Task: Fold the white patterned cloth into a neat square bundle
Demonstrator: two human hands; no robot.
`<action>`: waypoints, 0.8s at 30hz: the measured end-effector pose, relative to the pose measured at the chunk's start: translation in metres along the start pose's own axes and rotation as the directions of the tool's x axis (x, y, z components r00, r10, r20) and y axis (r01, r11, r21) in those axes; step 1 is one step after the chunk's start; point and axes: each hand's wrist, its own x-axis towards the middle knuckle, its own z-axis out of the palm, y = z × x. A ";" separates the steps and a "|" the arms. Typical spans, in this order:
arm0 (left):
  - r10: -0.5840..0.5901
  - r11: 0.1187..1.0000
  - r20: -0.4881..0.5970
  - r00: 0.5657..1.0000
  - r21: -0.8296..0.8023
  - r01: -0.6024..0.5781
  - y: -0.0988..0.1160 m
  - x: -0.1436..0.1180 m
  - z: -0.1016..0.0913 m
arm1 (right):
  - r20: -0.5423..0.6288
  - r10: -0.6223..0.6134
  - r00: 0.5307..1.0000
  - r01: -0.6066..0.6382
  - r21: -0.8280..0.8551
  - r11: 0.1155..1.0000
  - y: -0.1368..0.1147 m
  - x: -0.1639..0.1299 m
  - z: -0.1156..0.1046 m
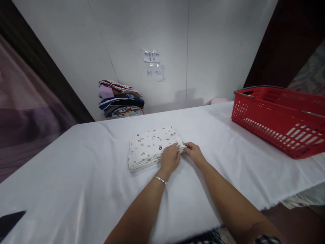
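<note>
- In the head view, the folded cloth (148, 146) is on the table, at the middle of the scene; it is white, with small printed figures in grey and dark colours, and its many layers show along the near edge.
- The left hand (170, 157) is placed at the near edge of this folded cloth, toward the right end; its fingers lie close together over the top, and I cannot tell whether the thumb presses the layers from the side.
- A silver-coloured bracelet (160, 179) is around the left wrist.
- The right hand (194, 151) is just beside the left one, on its right; it pinches the near right corner of the cloth between the thumb and the bent fingers.
- The table is covered with a white tablecloth (88, 179), which has soft wrinkles at the left side.
- On the right stands a red plastic basket (269, 110) with slotted walls and metal handles, well apart from the hands.
- At the far side, left of the middle, there is a stack of folded fabrics (122, 102) in several colours and patterns, near the pale wall (215, 40).
- On this wall two paper labels are fixed, one above the other; the lower label (155, 73) reads "45-50", and the upper label (151, 56) has handwritten characters.
- At the near left, a dark flat object (10, 223) is partly inside the view.
</note>
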 end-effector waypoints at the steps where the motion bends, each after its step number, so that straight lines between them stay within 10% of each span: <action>1: -0.028 1.000 -0.013 1.000 0.001 0.028 -0.002 0.000 -0.002 | -0.002 -0.005 1.000 0.005 -0.007 1.000 0.000 0.000 0.000; 24: -0.066 0.989 0.115 0.991 0.137 0.050 -0.004 0.006 -0.002 | 0.054 -0.301 0.952 0.298 -0.392 0.870 0.000 -0.002 0.002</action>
